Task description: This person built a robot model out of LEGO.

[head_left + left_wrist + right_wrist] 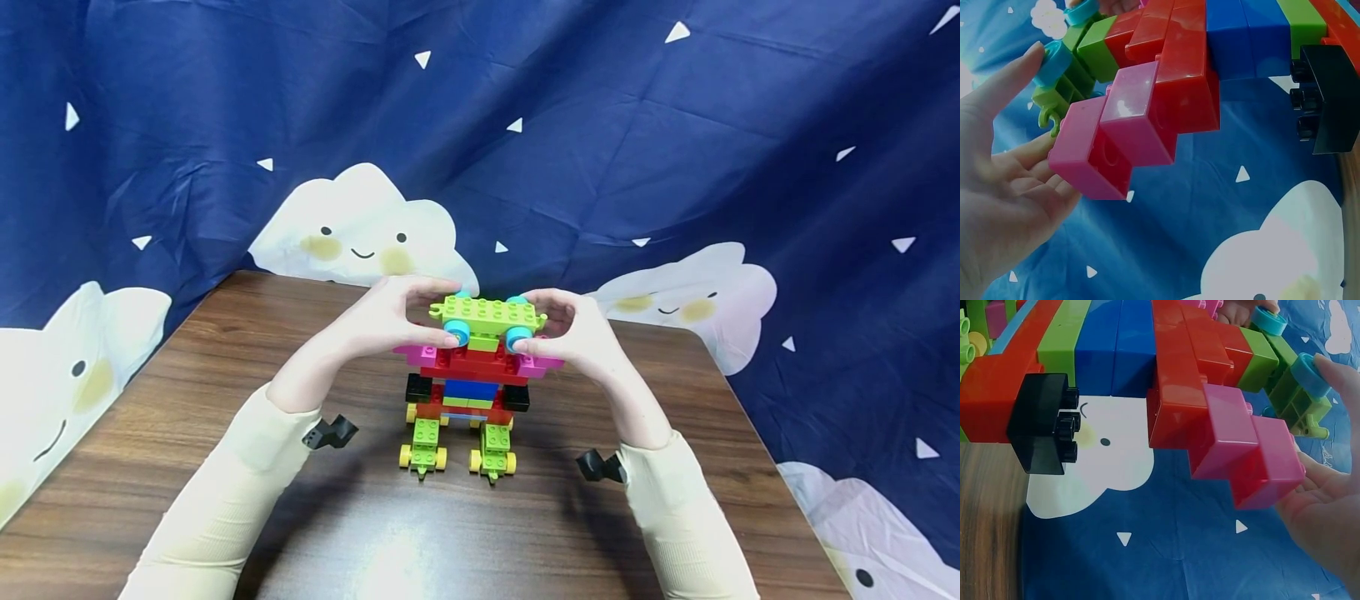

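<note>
A toy brick figure (470, 389) stands upright on the table. At its top lies a lime green wheeled base (489, 312) with turquoise wheels, above a green brick. My left hand (390, 317) grips the base's left end, thumb on the front wheel (1054, 62) and fingers at the back one. On the other end my right hand (573, 329) holds it likewise, its thumb against a turquoise wheel (1310, 375). Just below the hands, pink bricks (1094, 147) step out from the red bricks (472, 363) on both sides. Whether the base is pressed fully down is unclear.
Lower on the figure are blue bricks (471, 390) and black bricks (1041, 422) at the sides. Two green wheeled bases (425, 442) with yellow wheels form its feet. The wooden table (360, 517) meets a dark blue cloth (525, 183) printed with clouds behind.
</note>
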A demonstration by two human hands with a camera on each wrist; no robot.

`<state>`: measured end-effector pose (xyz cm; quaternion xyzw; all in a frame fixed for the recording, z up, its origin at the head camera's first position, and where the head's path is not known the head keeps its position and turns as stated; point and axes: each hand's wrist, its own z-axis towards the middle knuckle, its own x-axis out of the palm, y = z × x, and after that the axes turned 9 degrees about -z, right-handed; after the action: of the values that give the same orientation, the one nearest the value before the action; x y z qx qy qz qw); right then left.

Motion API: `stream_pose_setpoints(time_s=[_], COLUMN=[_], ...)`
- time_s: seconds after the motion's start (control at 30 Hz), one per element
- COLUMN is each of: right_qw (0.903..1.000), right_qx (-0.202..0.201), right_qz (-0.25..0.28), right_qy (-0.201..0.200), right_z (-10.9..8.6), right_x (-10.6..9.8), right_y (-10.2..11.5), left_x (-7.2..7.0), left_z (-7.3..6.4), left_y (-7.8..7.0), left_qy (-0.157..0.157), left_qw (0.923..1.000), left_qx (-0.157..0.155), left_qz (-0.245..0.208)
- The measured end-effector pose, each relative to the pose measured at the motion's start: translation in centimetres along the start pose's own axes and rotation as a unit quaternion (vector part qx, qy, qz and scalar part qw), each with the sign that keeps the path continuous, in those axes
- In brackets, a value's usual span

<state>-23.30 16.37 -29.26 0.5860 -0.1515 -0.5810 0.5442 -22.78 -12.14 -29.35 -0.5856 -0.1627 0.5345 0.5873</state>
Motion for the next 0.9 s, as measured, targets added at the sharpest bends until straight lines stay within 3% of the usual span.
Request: stream_pose_setpoints(time_s=[0.2,0.9], right_qw=[0.9999,0.9994], right_qx=[0.009,0.02], right_qz=[0.0,-0.009], right_qy=[0.008,0.028], right_z=[0.03,0.2], right_x=[0.09,-0.02], right_y=[-0.03,-0.14], left_x=[0.11,-0.1], left_z=[-0.07,0.01], left_y=[-0.02,0.26], left_qy=[0.002,-0.002], left_qw=[0.9998,0.9999], left_qx=[-0.005,-0.002], left_qz=[-0.019,-0.011])
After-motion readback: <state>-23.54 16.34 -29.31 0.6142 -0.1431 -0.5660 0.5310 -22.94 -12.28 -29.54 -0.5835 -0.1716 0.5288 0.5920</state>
